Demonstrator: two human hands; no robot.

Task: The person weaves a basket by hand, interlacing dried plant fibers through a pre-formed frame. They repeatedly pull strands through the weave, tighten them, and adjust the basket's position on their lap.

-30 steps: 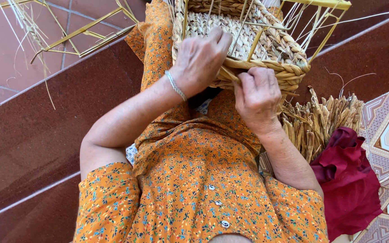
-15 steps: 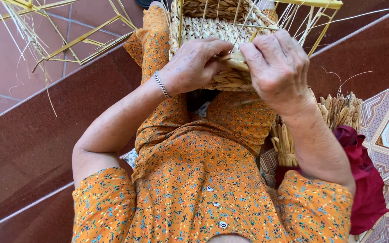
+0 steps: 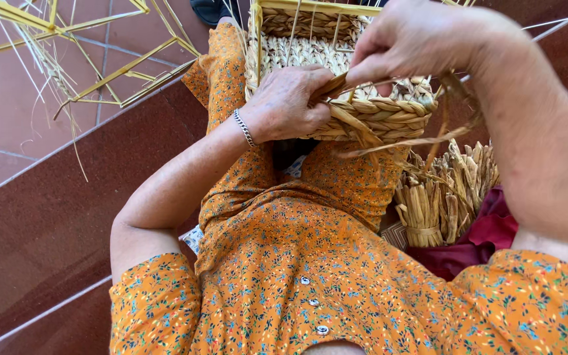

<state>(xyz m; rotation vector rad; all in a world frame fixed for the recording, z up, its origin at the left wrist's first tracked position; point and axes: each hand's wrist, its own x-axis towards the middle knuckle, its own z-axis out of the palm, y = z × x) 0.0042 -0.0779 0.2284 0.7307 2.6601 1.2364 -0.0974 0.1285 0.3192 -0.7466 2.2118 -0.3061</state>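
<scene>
A half-woven straw basket [image 3: 310,49] on a yellow frame rests on my lap, over my orange flowered dress [image 3: 310,263]. My left hand [image 3: 287,105], with a silver bracelet at the wrist, presses against the basket's thick braided rim [image 3: 382,115]. My right hand [image 3: 415,36] is raised above the rim and pinches a flat straw strand [image 3: 356,128] that runs down across the braid. Loose ends of straw hang off the rim to the right.
A bundle of cut dried straw [image 3: 442,194] stands at my right side on a dark red cloth [image 3: 488,233]. Empty yellow frames with long loose straws [image 3: 67,59] lie on the red tiled floor at upper left. A dark sandal [image 3: 212,10] shows at the top.
My right hand has lifted from the rim, pulling a straw strand up. My left hand has shifted onto the braided rim. The view has moved closer to the basket.
</scene>
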